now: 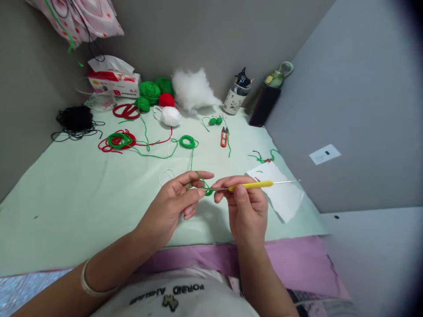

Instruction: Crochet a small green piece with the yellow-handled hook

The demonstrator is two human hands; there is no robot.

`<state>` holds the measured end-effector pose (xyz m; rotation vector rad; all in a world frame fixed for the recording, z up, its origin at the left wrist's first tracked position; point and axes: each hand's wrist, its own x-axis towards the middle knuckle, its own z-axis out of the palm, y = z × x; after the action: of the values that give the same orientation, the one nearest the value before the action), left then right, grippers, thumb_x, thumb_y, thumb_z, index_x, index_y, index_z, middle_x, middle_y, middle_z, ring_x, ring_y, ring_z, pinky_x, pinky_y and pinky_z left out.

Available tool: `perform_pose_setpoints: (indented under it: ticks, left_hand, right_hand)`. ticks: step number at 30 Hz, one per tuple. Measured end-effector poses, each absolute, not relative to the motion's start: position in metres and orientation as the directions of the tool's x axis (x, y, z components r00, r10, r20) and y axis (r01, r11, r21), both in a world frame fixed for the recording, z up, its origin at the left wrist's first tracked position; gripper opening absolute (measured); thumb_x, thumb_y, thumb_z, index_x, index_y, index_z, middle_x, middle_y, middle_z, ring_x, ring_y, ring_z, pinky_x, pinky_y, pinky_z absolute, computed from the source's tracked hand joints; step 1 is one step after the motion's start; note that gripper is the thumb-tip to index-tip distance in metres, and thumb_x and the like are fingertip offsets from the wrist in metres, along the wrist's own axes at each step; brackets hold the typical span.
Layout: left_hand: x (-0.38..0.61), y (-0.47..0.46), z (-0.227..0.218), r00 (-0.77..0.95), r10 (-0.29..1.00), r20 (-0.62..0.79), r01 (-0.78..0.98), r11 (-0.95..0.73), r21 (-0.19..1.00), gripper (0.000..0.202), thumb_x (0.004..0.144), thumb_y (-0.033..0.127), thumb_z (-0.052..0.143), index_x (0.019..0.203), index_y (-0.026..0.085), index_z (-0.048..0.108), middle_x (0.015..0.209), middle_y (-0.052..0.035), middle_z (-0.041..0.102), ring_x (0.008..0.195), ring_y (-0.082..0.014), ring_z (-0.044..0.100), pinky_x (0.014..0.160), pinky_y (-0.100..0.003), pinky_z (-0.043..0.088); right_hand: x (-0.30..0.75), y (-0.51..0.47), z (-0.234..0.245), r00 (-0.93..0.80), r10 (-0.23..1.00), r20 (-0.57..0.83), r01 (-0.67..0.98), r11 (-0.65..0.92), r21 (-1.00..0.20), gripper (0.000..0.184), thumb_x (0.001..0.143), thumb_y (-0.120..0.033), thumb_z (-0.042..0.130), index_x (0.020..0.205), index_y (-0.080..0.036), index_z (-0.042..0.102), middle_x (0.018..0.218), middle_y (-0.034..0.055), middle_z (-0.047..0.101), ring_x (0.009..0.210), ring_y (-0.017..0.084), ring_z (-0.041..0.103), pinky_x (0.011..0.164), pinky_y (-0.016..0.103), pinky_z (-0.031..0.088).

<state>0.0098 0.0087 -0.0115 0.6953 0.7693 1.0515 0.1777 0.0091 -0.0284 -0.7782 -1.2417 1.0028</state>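
Note:
My right hand (pixel 246 204) is closed around the yellow handle of a crochet hook (pixel 253 185), whose thin metal shaft points left. At its tip is a small green crocheted piece (pixel 208 192), pinched between the thumb and fingers of my left hand (pixel 175 200). A strand of green yarn (pixel 192 159) runs over my left index finger and back to a green yarn coil (pixel 187 141) on the table. Both hands hang just above the table's front part, nearly touching each other. My fingers partly hide the crocheted piece.
Orange thread snips (pixel 224 137) and two green crocheted balls (pixel 216 121) lie beyond my hands. Red scissors (pixel 127 112), yarn balls (pixel 150 92), black yarn (pixel 76 121) and white stuffing (pixel 194 90) sit farther back. White paper (pixel 280 193) lies right, below a dark phone (pixel 265 105).

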Motion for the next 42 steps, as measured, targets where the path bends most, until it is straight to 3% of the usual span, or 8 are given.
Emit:
perform_pose_setpoints:
  ticks: [5,11,15,18,26,31,36,42]
  left_hand:
    - [0.010,0.009,-0.009,0.221,0.951,-0.217,-0.464,0.298,0.834,0.027,0.085,0.023,0.086,0.112,0.022,0.083,0.084,0.0035,0.058,0.050,-0.0023,0.038,0.046,-0.019,0.033]
    - [0.013,0.009,-0.006,0.291,0.922,-0.257,-0.528,0.379,0.760,0.038,0.082,0.026,0.089,0.118,0.021,0.080,0.075,0.0052,0.056,0.049,-0.0023,0.031,0.044,-0.017,0.027]
    - [0.009,0.012,-0.008,0.377,0.883,-0.279,-0.565,0.459,0.686,0.032,0.086,0.022,0.085,0.117,0.016,0.081,0.059,0.0104,0.040,0.048,-0.0034,0.020,0.043,-0.016,0.024]
    - [0.009,0.012,-0.008,0.348,0.903,-0.253,-0.554,0.416,0.721,0.027,0.086,0.021,0.085,0.113,0.019,0.083,0.066,0.0075,0.050,0.047,-0.0018,0.023,0.043,-0.016,0.024]
    - [0.018,0.009,-0.007,0.260,0.938,-0.229,-0.493,0.333,0.804,0.031,0.083,0.026,0.089,0.113,0.024,0.084,0.091,0.0010,0.067,0.048,0.0000,0.035,0.043,-0.018,0.027]
    - [0.017,0.012,-0.010,0.353,0.885,-0.304,-0.553,0.459,0.696,0.034,0.084,0.026,0.087,0.117,0.018,0.083,0.060,0.0089,0.044,0.046,-0.0026,0.022,0.042,-0.016,0.023]
    - [0.013,0.016,-0.010,0.320,0.903,-0.286,-0.616,0.428,0.661,0.018,0.085,0.018,0.083,0.102,0.014,0.085,0.060,0.0096,0.038,0.048,-0.0026,0.017,0.042,-0.014,0.022]
    - [0.017,0.010,-0.009,0.319,0.918,-0.235,-0.535,0.379,0.755,0.018,0.084,0.023,0.085,0.102,0.021,0.084,0.079,0.0031,0.062,0.047,-0.0012,0.029,0.044,-0.017,0.027]
  right_hand:
    - [0.177,0.002,-0.028,0.060,0.828,0.557,0.106,0.550,-0.829,0.020,0.109,-0.023,0.054,0.108,-0.025,0.074,0.097,0.0044,0.080,0.076,0.017,0.074,0.069,0.033,0.063]
    - [0.179,-0.004,-0.040,-0.198,0.552,0.810,0.616,0.713,-0.335,0.035,0.100,-0.013,0.066,0.128,-0.032,0.074,0.116,0.0075,0.078,0.104,0.023,0.075,0.082,0.037,0.065]
    - [0.177,0.000,-0.035,0.010,0.667,0.745,0.387,0.684,-0.618,0.026,0.104,-0.016,0.058,0.119,-0.028,0.076,0.100,0.0060,0.077,0.087,0.021,0.074,0.072,0.038,0.063]
    - [0.174,0.004,-0.029,0.121,0.781,0.612,0.108,0.603,-0.791,0.022,0.106,-0.022,0.056,0.105,-0.026,0.078,0.088,0.0036,0.074,0.072,0.018,0.069,0.062,0.034,0.059]
    - [0.172,0.000,-0.035,0.011,0.734,0.679,0.312,0.643,-0.700,0.029,0.103,-0.012,0.061,0.118,-0.030,0.077,0.102,0.0044,0.079,0.090,0.020,0.075,0.072,0.035,0.064]
    - [0.176,-0.002,-0.040,-0.123,0.597,0.792,0.525,0.717,-0.459,0.041,0.098,-0.005,0.065,0.129,-0.030,0.075,0.118,0.0088,0.077,0.102,0.022,0.074,0.082,0.036,0.064]
    - [0.178,0.002,-0.031,0.167,0.783,0.600,0.147,0.582,-0.800,0.021,0.104,-0.017,0.061,0.106,-0.027,0.080,0.091,0.0039,0.075,0.072,0.017,0.069,0.065,0.034,0.060]
    - [0.170,0.005,-0.033,0.090,0.871,0.484,-0.104,0.491,-0.865,0.017,0.102,-0.023,0.066,0.104,-0.029,0.082,0.100,0.0044,0.080,0.085,0.017,0.071,0.067,0.030,0.058]
